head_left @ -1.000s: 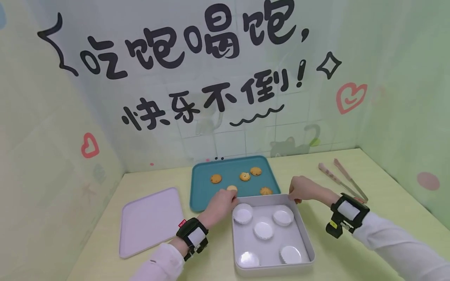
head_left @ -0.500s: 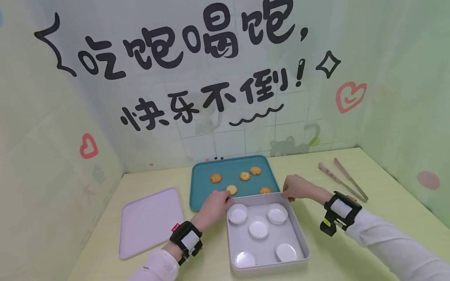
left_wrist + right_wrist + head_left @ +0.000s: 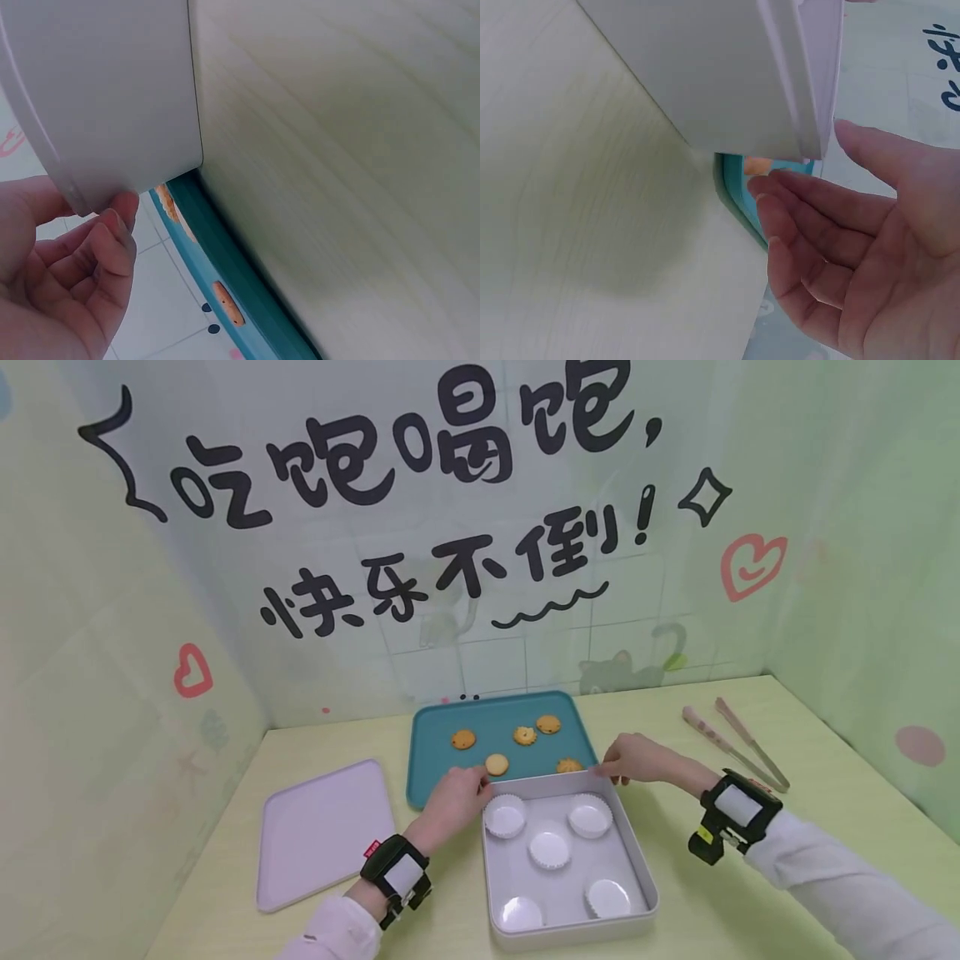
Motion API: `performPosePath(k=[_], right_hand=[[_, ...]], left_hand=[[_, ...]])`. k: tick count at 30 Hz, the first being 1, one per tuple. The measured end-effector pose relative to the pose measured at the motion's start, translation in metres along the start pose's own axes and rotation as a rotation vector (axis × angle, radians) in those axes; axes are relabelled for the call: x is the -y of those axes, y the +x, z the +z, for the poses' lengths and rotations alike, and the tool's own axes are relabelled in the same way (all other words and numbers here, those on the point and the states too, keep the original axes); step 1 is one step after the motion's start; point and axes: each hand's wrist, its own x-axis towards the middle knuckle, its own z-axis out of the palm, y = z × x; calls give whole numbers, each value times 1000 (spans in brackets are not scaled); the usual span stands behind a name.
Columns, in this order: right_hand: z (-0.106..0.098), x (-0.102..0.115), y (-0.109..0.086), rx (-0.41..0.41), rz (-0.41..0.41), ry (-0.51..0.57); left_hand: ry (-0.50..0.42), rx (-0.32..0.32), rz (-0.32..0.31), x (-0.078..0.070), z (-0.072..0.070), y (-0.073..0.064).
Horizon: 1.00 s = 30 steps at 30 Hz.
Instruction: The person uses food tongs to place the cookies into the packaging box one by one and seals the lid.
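A pale rectangular box [image 3: 570, 935] stands on the table with several white fluted cups inside, one of them a middle cup [image 3: 551, 850]. My left hand [image 3: 453, 803] is at its far left corner; the left wrist view shows the thumb and index finger pinching the rim of the box [image 3: 112, 90]. At the far right corner is my right hand [image 3: 637, 758]. In the right wrist view its thumb lies close to the rim of the box [image 3: 720, 82], while the loosely bent fingers [image 3: 780, 217] stand off the wall.
Behind the box lies a teal tray [image 3: 431, 777] with several cookies, including a round pale one [image 3: 497, 765]. A lilac tray [image 3: 322, 835] lies to the left. Pink-handled tongs [image 3: 738, 747] rest at the back right. Walls stand at the back and both sides.
The box slid slightly left with both hands, then stopped. My right hand's fingers have since loosened and straightened at the corner.
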Motion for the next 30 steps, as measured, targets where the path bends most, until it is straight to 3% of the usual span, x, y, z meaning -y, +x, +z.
performPosePath(k=[3,6,10,13,16,22,30], right_hand=[[-11,-18,-11,-65,42,21],[-26,-41,-23,-169,76,-36],[-42,-71,-38,-294,113,-227],[-47,-88,-49,-352,179,-292],[-48,-100,-58,-376,249,-301],[-42,-124,-72,-378,202,-596],[-35,-149,-87,-310,336,-358]], left_hand=[[-29,3,-10,-3,1,0],[-61,-2,-23,-5,1,-2],[-69,-19,-38,-5,1,-6],[-52,-31,-54,-4,1,-9],[-30,-32,-82,-5,-2,-14],[8,-44,-101,-8,-6,-23],[47,-47,-85,-14,7,-21]])
